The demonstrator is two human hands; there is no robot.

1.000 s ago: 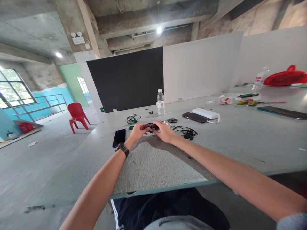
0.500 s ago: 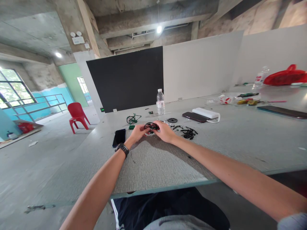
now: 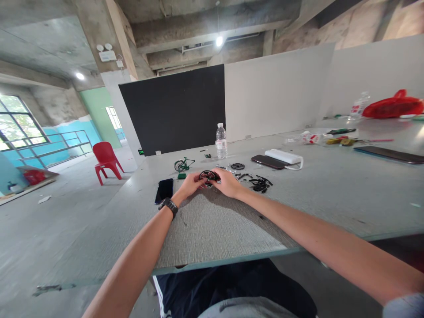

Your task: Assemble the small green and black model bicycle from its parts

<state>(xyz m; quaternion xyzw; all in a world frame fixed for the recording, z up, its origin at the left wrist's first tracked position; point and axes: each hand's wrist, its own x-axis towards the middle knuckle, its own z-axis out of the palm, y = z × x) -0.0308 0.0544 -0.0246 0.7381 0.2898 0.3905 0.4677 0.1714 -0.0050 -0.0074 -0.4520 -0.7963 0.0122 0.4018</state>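
Observation:
Between my two hands, just above the table, is a small black spoked toy bicycle wheel (image 3: 208,173). My left hand (image 3: 191,184) pinches it from the left side, and my right hand (image 3: 226,182) grips it from the right; the right fingertips are partly hidden. Behind my left hand stands a green model bicycle frame (image 3: 184,164) with one wheel on it. A small green block (image 3: 182,176) lies near that hand. To the right of my right hand lie another black wheel (image 3: 237,166) and a heap of black plastic parts (image 3: 261,183).
A phone (image 3: 164,191) lies left of my hands, and a water bottle (image 3: 221,141) stands behind them. Farther right are a dark phone (image 3: 269,161) and a white power bank (image 3: 284,158) with a cable. The table's front edge (image 3: 232,259) runs near my lap.
Both hands keep their hold on the wheel, which looks turned very slightly. The whole view has shifted a little; nothing else has visibly moved.

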